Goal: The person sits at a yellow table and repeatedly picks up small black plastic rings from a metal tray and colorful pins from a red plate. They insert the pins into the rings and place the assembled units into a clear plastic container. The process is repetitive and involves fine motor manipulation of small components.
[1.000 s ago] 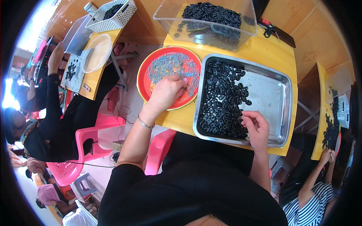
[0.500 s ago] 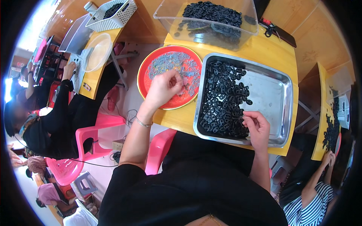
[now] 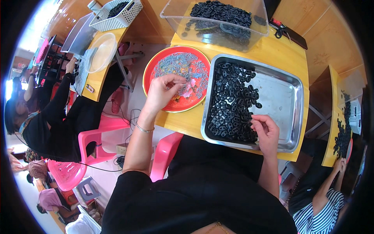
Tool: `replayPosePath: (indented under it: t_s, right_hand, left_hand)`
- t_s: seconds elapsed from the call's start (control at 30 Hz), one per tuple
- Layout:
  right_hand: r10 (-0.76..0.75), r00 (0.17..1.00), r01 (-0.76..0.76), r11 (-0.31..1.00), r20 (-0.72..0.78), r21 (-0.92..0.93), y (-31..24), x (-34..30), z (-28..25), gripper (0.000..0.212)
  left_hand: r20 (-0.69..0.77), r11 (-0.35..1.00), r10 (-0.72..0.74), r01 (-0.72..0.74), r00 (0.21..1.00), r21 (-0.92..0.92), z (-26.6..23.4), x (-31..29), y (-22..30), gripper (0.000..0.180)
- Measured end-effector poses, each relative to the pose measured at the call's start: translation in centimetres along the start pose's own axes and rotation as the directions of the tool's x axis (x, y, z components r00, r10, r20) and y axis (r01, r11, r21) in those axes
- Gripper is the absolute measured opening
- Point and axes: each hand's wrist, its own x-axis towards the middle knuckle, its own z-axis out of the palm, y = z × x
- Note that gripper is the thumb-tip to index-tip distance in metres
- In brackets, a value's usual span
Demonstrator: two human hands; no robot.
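My left hand (image 3: pixel 163 93) is over the red round tray (image 3: pixel 149 90), thumb and forefinger pinched together; whatever small thing is between them is too tiny to make out. Many small grey slivers (image 3: pixel 171 64) lie spread on that tray, around a printed pink flower. At the right, my right hand (image 3: pixel 267 134) hangs over the rectangular metal tray (image 3: pixel 286 145). Its thumb and forefinger are closed at the edge of a heap of black oval two-holed pieces (image 3: pixel 230 101); what they pinch blends with the dark heap behind.
A clear plastic bin (image 3: pixel 175 19) full of similar black pieces stands at the back of the yellow table (image 3: pixel 175 121). Scissors (image 3: pixel 279 32) lie at the far right corner. A pink chair (image 3: pixel 165 154) is close at my left. Other people work at tables on both sides.
My left hand has shifted slightly left and its fingers have extended, uncovering more of the tray's flower. The right hand has hardly moved. The co-worker's hand on the left has shifted a little.
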Motion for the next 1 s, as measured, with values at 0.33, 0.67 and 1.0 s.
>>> replayPosePath:
  t_s: [0.33, 0.67, 1.0]
  right_hand:
    - [-0.02, 0.997, 0.023, 0.999, 0.069, -0.03, -0.9, 0.7, 1.5, 0.015]
    - [-0.221, 0.907, 0.288, 0.947, 0.358, -0.143, -4.4, 7.3, 10.3, 0.016]
    - [-0.181, 0.901, 0.248, 0.96, 0.393, -0.127, -4.3, 9.0, 13.4, 0.006]
  left_hand:
    - [-0.087, 0.995, 0.094, -0.096, 0.992, -0.023, 0.6, -0.7, 1.1, 0.024]
    - [-0.173, 0.965, 0.262, -0.256, 0.95, 0.053, 0.8, -2.0, 2.1, 0.039]
    - [-0.227, 0.962, 0.243, -0.265, 0.943, -0.071, 1.0, -2.8, 2.7, 0.04]
